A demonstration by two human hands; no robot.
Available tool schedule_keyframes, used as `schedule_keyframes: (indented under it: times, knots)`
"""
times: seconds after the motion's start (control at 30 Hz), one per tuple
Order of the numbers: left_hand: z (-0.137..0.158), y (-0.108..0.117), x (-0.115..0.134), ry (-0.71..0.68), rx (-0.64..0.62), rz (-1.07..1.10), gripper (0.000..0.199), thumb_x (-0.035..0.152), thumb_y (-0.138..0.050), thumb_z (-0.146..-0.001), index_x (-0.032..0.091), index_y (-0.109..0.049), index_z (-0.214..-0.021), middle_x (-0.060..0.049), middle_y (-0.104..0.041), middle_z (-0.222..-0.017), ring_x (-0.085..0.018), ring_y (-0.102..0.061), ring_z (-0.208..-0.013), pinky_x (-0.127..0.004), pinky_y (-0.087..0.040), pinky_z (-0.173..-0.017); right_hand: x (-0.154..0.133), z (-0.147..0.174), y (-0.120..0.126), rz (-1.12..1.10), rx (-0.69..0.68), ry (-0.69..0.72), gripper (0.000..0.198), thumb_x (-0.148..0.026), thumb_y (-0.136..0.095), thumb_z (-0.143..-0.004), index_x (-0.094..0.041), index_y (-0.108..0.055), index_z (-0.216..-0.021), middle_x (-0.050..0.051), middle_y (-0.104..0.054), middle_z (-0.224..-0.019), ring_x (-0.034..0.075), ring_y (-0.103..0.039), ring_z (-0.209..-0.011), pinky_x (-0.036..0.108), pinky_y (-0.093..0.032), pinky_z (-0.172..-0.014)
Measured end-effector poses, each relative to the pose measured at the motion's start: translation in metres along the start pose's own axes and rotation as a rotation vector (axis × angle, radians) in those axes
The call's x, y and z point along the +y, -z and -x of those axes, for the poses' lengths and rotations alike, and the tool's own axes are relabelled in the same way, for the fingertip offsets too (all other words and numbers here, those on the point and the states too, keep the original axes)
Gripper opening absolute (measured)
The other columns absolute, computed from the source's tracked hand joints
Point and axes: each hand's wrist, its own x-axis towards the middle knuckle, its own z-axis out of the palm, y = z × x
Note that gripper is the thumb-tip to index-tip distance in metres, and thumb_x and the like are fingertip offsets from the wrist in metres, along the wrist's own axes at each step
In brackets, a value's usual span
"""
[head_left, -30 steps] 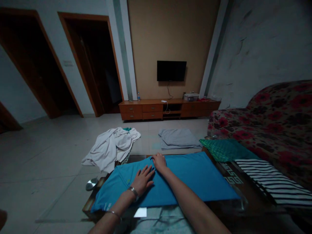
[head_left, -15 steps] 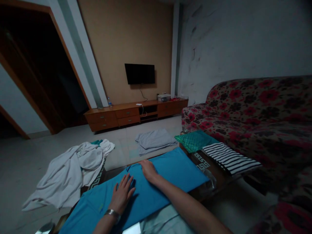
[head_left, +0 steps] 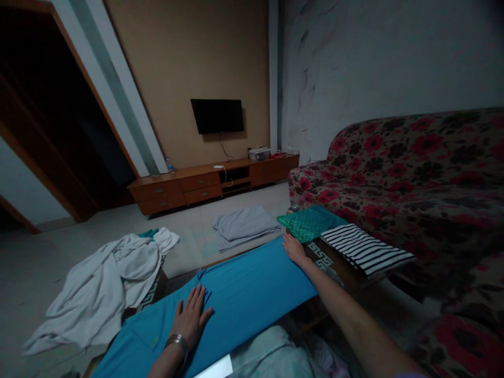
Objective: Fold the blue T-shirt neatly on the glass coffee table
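Observation:
A smooth blue garment (head_left: 252, 283) lies spread lengthwise over a low dark table, with small creases near its upper middle edge. My left hand (head_left: 191, 312), wearing a silver bracelet, rests flat on the garment left of its middle, fingers spread. At the far right corner of the garment is my right hand (head_left: 294, 249), its fingers stretched out along the cloth's edge. Just beyond that hand lies a folded green patterned cloth (head_left: 309, 223), with a black-and-white striped cloth (head_left: 366, 247) beside it.
A rumpled white garment (head_left: 98, 289) hangs over the table's left end. Folded grey cloth (head_left: 247, 226) lies past the table's far edge. On the right stands a floral sofa (head_left: 378, 173). Pale green fabric (head_left: 271, 352) is below the near edge, beside a bright white object (head_left: 216, 368).
My right hand has slid from the garment's upper middle to its far right corner. The left hand stays flat on the cloth. The view has shifted slightly.

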Motion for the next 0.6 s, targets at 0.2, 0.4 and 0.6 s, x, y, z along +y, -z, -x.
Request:
schedule_keyframes:
  times: [0.2,0.4,0.6]
  knots:
    - [-0.007,0.016,0.005,0.045,-0.002,-0.051,0.06,0.043,-0.036,-0.092,0.019,-0.028,-0.146,-0.005,-0.017,-0.154,-0.021,-0.018,-0.142,-0.046,-0.022,-0.112,0.013,0.024,0.026,-0.041,0.061,-0.025,0.046,-0.021,-0.04,-0.091,-0.007,-0.047,-0.134,0.016,-0.047,-0.138,0.02,-0.042,-0.127,0.028,-0.03,-0.104]
    - [-0.081,0.061,0.063,-0.096,0.149,0.005,0.048,0.037,-0.041,-0.091,0.024,-0.044,-0.138,-0.007,-0.032,-0.15,-0.024,-0.027,-0.138,-0.047,-0.026,-0.109,0.049,0.102,0.051,0.045,0.122,-0.328,0.031,-0.026,-0.051,-0.086,-0.015,-0.064,-0.112,0.016,-0.061,-0.111,0.027,-0.053,-0.108,0.035,-0.039,-0.091]
    - [-0.193,0.089,0.186,-0.21,0.011,0.226,0.043,0.026,-0.047,-0.087,0.014,-0.053,-0.128,-0.012,-0.055,-0.132,-0.022,-0.05,-0.122,-0.033,-0.037,-0.101,0.036,0.141,0.062,0.102,0.093,-0.536,0.031,-0.04,-0.06,-0.081,-0.019,-0.066,-0.103,0.017,-0.059,-0.11,0.033,-0.053,-0.106,0.041,-0.045,-0.079]
